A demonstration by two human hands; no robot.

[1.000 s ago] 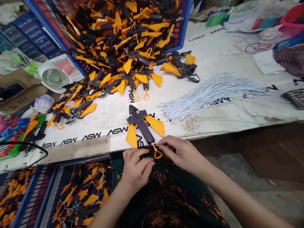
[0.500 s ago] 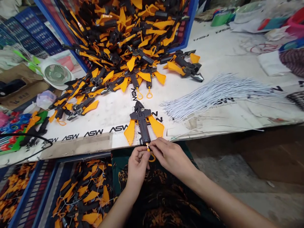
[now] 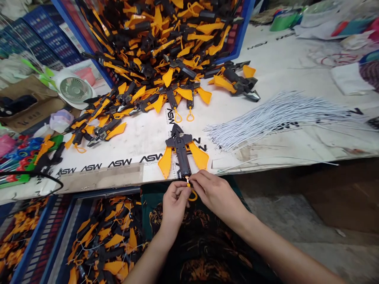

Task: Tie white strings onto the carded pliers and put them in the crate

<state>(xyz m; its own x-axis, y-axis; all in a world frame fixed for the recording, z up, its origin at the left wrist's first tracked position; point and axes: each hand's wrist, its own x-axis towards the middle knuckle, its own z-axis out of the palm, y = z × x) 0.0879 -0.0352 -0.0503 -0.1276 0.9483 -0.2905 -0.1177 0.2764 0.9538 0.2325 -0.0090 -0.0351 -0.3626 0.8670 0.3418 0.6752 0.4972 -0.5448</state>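
An orange loop point(image 3: 192, 195) is pinched by fingers of the left hand point(image 3: 174, 206) and right hand point(image 3: 217, 193), its black plastic toy point(image 3: 182, 152) laid flat just beyond for steadiness.

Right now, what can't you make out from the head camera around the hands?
Head view only:
Where the orange loop joins the black-and-orange plastic piece: hidden by the left hand and right hand.
Far end of the blue crate: cut off by the top edge.
Individual white cords: too fine and bunched to count.
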